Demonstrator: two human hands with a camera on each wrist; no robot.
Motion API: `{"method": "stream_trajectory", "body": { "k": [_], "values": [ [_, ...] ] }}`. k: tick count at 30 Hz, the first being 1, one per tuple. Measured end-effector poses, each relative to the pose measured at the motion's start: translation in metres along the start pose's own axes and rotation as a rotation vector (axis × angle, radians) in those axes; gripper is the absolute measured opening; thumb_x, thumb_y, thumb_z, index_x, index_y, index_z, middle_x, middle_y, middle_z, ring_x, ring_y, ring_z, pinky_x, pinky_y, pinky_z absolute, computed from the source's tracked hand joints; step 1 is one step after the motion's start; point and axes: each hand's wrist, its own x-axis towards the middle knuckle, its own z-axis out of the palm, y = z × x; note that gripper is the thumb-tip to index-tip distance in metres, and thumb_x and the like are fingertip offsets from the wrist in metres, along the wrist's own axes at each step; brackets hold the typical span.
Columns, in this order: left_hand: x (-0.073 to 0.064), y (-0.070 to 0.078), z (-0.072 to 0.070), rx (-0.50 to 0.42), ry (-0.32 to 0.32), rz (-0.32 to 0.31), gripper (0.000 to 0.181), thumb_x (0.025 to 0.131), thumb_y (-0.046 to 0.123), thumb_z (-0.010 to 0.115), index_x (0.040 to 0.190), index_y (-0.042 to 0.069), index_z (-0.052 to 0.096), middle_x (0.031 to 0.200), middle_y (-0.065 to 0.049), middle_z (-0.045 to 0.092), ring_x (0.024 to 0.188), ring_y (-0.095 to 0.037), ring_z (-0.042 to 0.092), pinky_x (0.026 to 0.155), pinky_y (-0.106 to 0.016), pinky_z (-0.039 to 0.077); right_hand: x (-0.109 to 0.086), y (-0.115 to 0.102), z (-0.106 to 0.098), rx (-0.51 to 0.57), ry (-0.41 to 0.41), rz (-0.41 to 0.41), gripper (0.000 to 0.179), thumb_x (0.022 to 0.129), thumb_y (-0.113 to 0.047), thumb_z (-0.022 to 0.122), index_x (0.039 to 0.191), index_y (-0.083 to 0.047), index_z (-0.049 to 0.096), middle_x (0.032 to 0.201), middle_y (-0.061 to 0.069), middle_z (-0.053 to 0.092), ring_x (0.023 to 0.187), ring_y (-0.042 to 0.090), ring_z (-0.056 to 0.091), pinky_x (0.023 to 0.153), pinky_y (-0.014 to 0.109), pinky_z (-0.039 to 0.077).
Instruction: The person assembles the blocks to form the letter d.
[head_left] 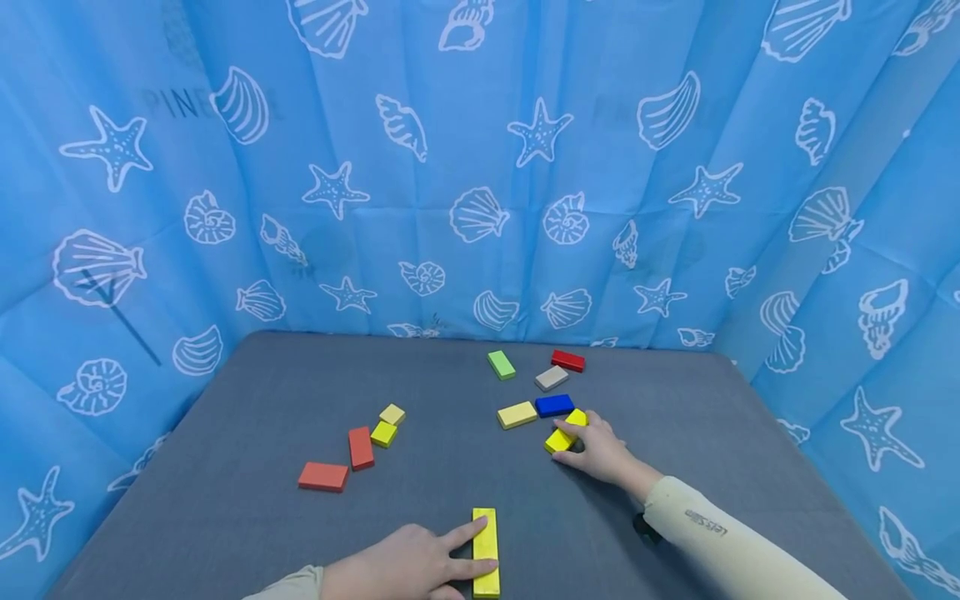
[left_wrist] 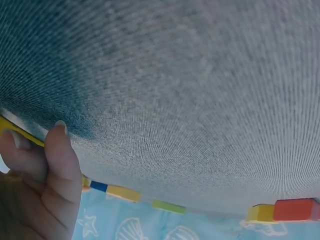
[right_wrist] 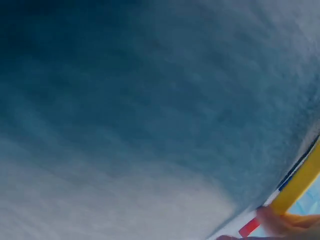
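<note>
My left hand (head_left: 408, 562) lies at the near edge of the table, with two spread, straight fingers resting across a long yellow block (head_left: 486, 546). Those fingers hide whether it is one piece or two end to end. In the left wrist view only a yellow edge (left_wrist: 25, 132) shows beside the fingers. Over on the right, my right hand (head_left: 603, 450) pinches another yellow block (head_left: 557, 442) between thumb and fingers. The right wrist view catches this yellow block (right_wrist: 299, 182) at its lower right corner, with blurred fingertips against it.
Near the right hand lie a blue block (head_left: 555, 406) and a pale yellow block (head_left: 517, 415). Farther back are grey (head_left: 552, 378), dark red (head_left: 567, 361) and green (head_left: 501, 365) blocks. Two orange-red blocks (head_left: 323, 477) and two small yellow squares (head_left: 384, 434) lie left.
</note>
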Motion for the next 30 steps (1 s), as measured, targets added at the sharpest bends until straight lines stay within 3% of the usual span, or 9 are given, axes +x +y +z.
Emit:
{"method": "stream_trajectory", "body": {
  "k": [7, 12, 14, 17, 21, 24, 30],
  "values": [
    [-0.002, 0.0, 0.001, -0.044, -0.028, -0.021, 0.051, 0.101, 0.047, 0.043, 0.15, 0.031, 0.039, 0.153, -0.005, 0.036, 0.046, -0.004, 0.035, 0.051, -0.013, 0.031, -0.007, -0.002, 0.001, 0.007, 0.063, -0.169, 0.057, 0.085, -0.034, 0.076, 0.136, -0.015, 0.059, 0.145, 0.031, 0.036, 0.128, 0.05, 0.037, 0.094, 0.076, 0.026],
    [-0.002, -0.002, 0.001, -0.064, -0.051, -0.052, 0.054, 0.099, 0.048, 0.047, 0.151, 0.035, 0.036, 0.157, -0.001, 0.028, 0.042, -0.007, 0.032, 0.053, -0.014, 0.032, -0.009, -0.009, 0.002, 0.049, 0.07, -0.304, 0.057, 0.082, -0.032, 0.079, 0.132, -0.012, 0.062, 0.146, 0.027, 0.038, 0.13, 0.048, 0.037, 0.098, 0.068, 0.031],
    [-0.001, -0.007, 0.005, -0.07, -0.061, -0.055, 0.056, 0.098, 0.05, 0.047, 0.151, 0.037, 0.033, 0.159, 0.001, 0.024, 0.043, -0.007, 0.034, 0.055, -0.015, 0.035, -0.008, -0.012, 0.003, 0.072, 0.054, -0.35, 0.056, 0.082, -0.032, 0.079, 0.131, -0.011, 0.063, 0.147, 0.026, 0.037, 0.13, 0.047, 0.036, 0.098, 0.066, 0.033],
    [0.003, -0.022, 0.021, -0.084, -0.079, -0.051, 0.059, 0.097, 0.056, 0.042, 0.152, 0.043, 0.024, 0.161, 0.005, 0.015, 0.048, -0.006, 0.04, 0.06, -0.017, 0.04, -0.006, -0.016, 0.005, 0.094, 0.018, -0.419, 0.054, 0.083, -0.033, 0.078, 0.13, -0.01, 0.063, 0.148, 0.027, 0.035, 0.131, 0.048, 0.035, 0.097, 0.067, 0.033],
    [0.01, -0.042, 0.045, -0.076, -0.091, -0.029, 0.061, 0.095, 0.063, 0.035, 0.151, 0.049, 0.014, 0.162, 0.011, 0.005, 0.058, -0.004, 0.044, 0.064, -0.021, 0.044, -0.003, -0.023, 0.008, 0.095, -0.053, -0.473, 0.054, 0.084, -0.036, 0.076, 0.129, -0.01, 0.063, 0.149, 0.027, 0.033, 0.132, 0.048, 0.033, 0.098, 0.068, 0.031],
    [0.011, -0.045, 0.05, -0.054, -0.08, -0.015, 0.061, 0.094, 0.065, 0.033, 0.15, 0.051, 0.012, 0.162, 0.011, 0.005, 0.058, -0.004, 0.045, 0.063, -0.021, 0.044, 0.0, -0.029, 0.012, 0.083, -0.095, -0.489, 0.055, 0.085, -0.038, 0.074, 0.13, -0.011, 0.063, 0.15, 0.025, 0.033, 0.133, 0.046, 0.033, 0.099, 0.067, 0.031],
    [0.008, -0.034, 0.04, -0.048, -0.084, -0.037, 0.061, 0.095, 0.064, 0.035, 0.151, 0.049, 0.017, 0.161, 0.009, 0.01, 0.059, -0.005, 0.045, 0.064, -0.022, 0.045, 0.007, -0.043, 0.021, 0.026, -0.158, -0.503, 0.055, 0.086, -0.042, 0.073, 0.131, -0.013, 0.062, 0.15, 0.023, 0.034, 0.134, 0.043, 0.034, 0.101, 0.064, 0.032]
  ]
}}
